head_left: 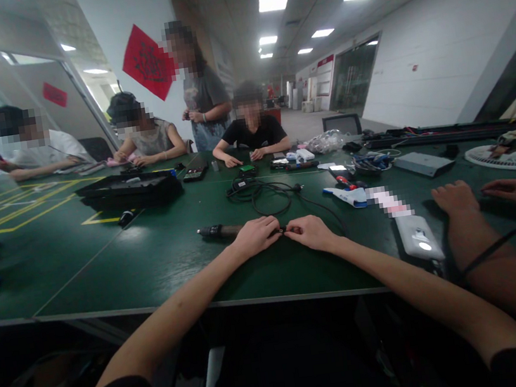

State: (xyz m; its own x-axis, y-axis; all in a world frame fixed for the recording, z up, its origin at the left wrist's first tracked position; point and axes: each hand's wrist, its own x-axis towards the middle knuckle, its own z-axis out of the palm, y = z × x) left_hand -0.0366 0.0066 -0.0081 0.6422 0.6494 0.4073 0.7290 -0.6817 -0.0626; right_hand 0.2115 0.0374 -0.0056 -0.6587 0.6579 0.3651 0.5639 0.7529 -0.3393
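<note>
My left hand [258,237] is closed around the rear part of an electric screwdriver [225,231], a dark brown cylinder with a black nose that lies level and points left. Facing it, my right hand [312,233] pinches a small dark piece, and a tiny shiny part shows between the two hands' fingertips. What exactly the right fingers hold is mostly hidden. Beyond both hands lies a loosely coiled black cable [272,209], with a black adapter [240,186] at its left end.
A black tray [130,189] stands back left, with a small black cylinder [126,218] before it. At right lie a blue-white packet [345,196], a white device [418,236] and a grey box [424,164]. A neighbour's arm [479,245] rests close at right; several people sit across the green table [162,264].
</note>
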